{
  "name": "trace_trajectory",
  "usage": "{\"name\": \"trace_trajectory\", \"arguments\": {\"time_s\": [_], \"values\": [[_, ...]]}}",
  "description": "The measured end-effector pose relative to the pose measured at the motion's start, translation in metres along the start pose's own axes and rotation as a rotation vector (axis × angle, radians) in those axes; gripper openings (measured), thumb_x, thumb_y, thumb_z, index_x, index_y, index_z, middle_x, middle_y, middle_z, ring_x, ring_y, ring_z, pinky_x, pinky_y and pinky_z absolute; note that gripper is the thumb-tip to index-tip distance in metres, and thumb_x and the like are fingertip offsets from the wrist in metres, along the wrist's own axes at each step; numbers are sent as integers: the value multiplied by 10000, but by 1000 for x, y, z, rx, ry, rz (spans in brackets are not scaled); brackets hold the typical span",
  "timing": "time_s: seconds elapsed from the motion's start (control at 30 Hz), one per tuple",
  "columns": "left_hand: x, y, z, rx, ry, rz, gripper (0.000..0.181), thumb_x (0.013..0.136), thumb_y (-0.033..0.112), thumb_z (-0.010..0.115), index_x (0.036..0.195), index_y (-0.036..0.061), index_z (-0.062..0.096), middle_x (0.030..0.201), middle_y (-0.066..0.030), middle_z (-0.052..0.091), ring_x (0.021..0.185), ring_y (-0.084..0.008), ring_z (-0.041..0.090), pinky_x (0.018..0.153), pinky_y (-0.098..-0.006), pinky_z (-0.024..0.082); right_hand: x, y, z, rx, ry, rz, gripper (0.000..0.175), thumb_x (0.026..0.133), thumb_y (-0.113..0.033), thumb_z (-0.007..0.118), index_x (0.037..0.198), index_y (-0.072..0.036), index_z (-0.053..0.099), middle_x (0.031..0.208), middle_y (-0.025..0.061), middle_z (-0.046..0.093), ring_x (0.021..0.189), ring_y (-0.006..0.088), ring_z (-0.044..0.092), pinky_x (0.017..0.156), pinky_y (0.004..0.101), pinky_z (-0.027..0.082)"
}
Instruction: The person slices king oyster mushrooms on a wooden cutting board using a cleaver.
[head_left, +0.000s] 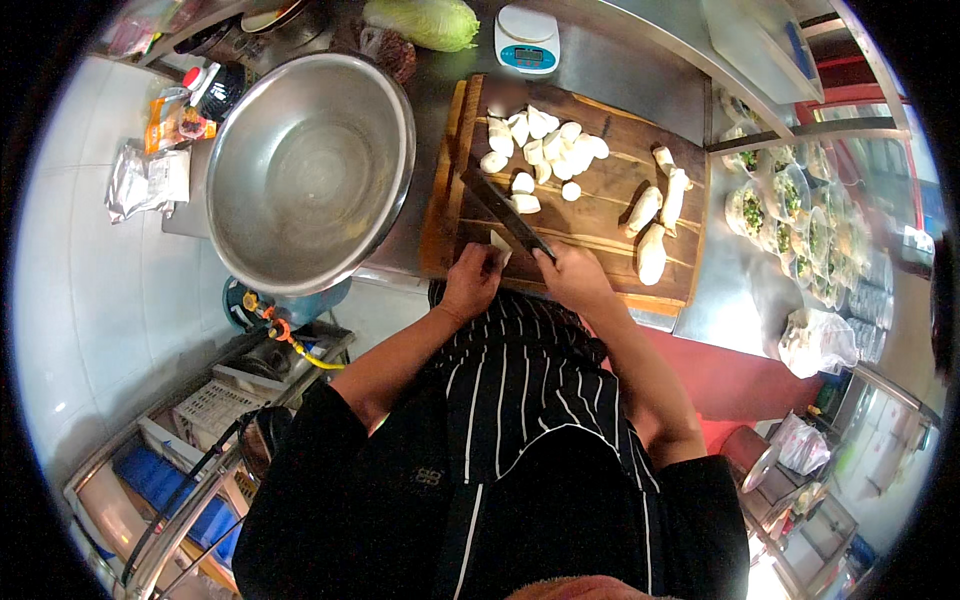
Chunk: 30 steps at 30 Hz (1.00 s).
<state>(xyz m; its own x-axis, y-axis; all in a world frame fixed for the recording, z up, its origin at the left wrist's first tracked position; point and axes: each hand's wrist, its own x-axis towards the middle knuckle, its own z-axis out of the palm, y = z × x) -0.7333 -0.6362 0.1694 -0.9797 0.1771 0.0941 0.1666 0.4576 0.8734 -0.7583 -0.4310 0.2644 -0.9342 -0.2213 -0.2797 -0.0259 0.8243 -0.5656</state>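
Note:
My right hand (574, 277) grips the handle of a dark-bladed kitchen knife (504, 211), which slants to the upper left above a wooden cutting board (600, 259). Close to the board's front edge, my left hand (472, 279) pinches a pale mushroom piece (500, 244), its far end showing past the fingers. Cut white chunks (559, 154), apparently king oyster mushroom, are heaped beyond the blade. Toward the board's right side lie several uncut king oyster mushrooms (651, 255).
A large steel basin (311, 176) stands left of the board. Behind are a digital kitchen scale (527, 37) and a napa cabbage (424, 21). Plastic bowls (787, 195) of chopped food fill the right counter. A gas cylinder (319, 296) sits below the basin.

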Motion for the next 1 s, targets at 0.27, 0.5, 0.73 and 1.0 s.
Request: {"name": "trace_trajectory", "arguments": {"time_s": [0.27, 0.5, 0.73, 1.0], "values": [[-1, -12, 12, -50, -30, -141, 220, 882, 61, 721, 1055, 42, 586, 930, -152, 633, 782, -320, 673, 673, -400, 549, -43, 4, -6, -3, -83, 80, 341, 1007, -306, 563, 1121, -2, 665, 781, 287, 676, 773, 492, 668, 719, 578, 522], [-1, -16, 13, 37, 26, -10, 213, 861, 67, 716, 1010, 31, 567, 924, -192, 629, 841, -423, 659, 694, -471, 541, -48, 7, 0, -16, -174, 143, 427, 1030, -359, 509, 1188, 10, 654, 845, 313, 692, 819, 492, 682, 785, 582, 541], [5, -10, 12, 81, -15, -56, 233, 893, 109, 718, 1071, 25, 594, 948, -188, 660, 833, -391, 675, 720, -451, 549, -4, 22, 26, 22, -87, -40, 380, 1021, -339, 537, 1014, 22, 655, 872, 301, 690, 819, 484, 679, 772, 574, 544], [61, -31, 28, -328, 254, -252, 240, 921, 87, 702, 1126, 12, 601, 1010, -163, 682, 807, -236, 689, 762, -370, 557, -23, 11, -28, 498, 212, 391, 349, 1005, -322, 628, 1164, -17, 688, 641, 176, 619, 566, 255, 585, 616, 391, 500]]}}
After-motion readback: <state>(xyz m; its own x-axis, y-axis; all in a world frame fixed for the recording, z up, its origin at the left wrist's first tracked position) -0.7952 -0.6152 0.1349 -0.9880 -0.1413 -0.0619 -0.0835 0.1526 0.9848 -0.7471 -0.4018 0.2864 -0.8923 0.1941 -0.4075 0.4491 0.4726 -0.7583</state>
